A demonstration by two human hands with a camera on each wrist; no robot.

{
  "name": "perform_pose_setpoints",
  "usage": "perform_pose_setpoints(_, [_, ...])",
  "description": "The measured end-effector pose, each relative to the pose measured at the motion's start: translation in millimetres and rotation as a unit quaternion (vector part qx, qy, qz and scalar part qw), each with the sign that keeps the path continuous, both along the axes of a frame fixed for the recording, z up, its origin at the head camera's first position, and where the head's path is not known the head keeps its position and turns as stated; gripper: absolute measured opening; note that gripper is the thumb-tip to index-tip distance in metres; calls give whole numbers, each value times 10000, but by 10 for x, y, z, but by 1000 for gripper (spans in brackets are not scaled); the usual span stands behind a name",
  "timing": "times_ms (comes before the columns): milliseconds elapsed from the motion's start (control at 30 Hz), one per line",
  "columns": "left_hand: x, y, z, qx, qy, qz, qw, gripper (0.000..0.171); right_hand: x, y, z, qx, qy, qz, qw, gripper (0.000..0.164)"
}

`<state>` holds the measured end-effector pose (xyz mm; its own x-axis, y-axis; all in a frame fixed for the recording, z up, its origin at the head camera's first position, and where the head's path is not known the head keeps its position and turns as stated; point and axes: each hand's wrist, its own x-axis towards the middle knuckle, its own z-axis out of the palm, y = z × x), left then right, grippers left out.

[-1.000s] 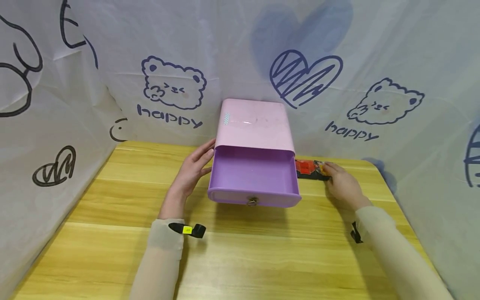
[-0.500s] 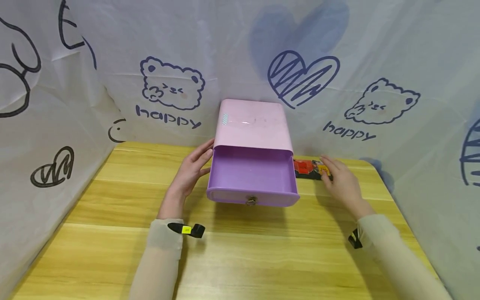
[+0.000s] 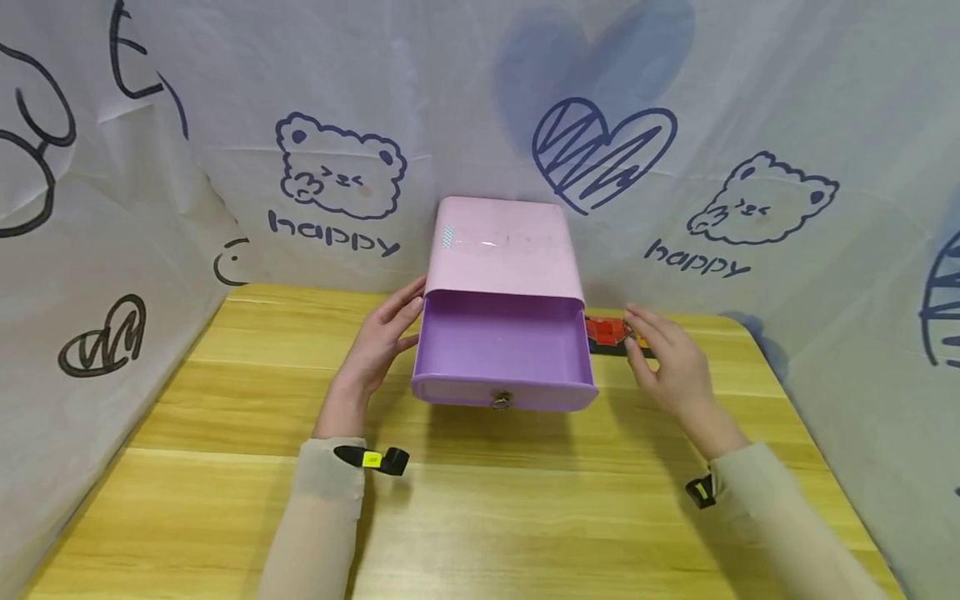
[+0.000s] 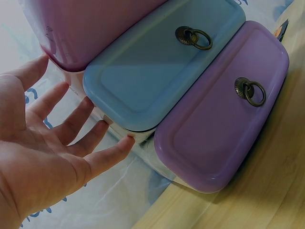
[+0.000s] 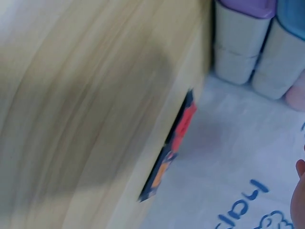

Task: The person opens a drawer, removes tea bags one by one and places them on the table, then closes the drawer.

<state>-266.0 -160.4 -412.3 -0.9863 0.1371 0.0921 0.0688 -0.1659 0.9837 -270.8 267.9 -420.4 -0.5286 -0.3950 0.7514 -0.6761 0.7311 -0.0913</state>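
A small drawer cabinet (image 3: pixel 506 246) with a pink top stands against the back cloth. Its purple top drawer (image 3: pixel 502 337) is pulled out, and nothing lies inside. The left wrist view shows a blue drawer front (image 4: pixel 167 67) and a purple drawer front (image 4: pixel 224 109) below it, both pushed in. My left hand (image 3: pixel 375 342) rests spread fingertips on the cabinet's left side. To the cabinet's right, a flat black item with red and yellow parts (image 3: pixel 604 331) lies on the table. My right hand (image 3: pixel 675 362) hovers over that item with extended fingers, partly covering it in the head view.
A wooden table (image 3: pixel 480 508) carries everything. White cloth with drawn bears and hearts (image 3: pixel 480 100) hangs close behind the cabinet and along both sides. Brass ring pulls (image 4: pixel 193 38) stick out from the drawer fronts.
My right hand has come off the flat item's right end and shifted left and up, toward the cabinet. The left hand stays at the cabinet's side; the drawer has not moved.
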Motion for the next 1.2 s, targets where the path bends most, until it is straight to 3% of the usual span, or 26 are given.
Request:
perform_pose_setpoints(167, [-5,-4,-6,-16,-6,-6,10000,56,91,-127,75,-99,503,446,9977,42])
perform_pose_setpoints(633, [-10,-9,-2,5,35,-37,10000,56,355,-395,288,-363,1005,1010,9891,41])
perform_pose_setpoints(1200, [-13,-11,-11,-3,33,-36,10000,56,724,-843,693,-672,1953,1882,9602,35])
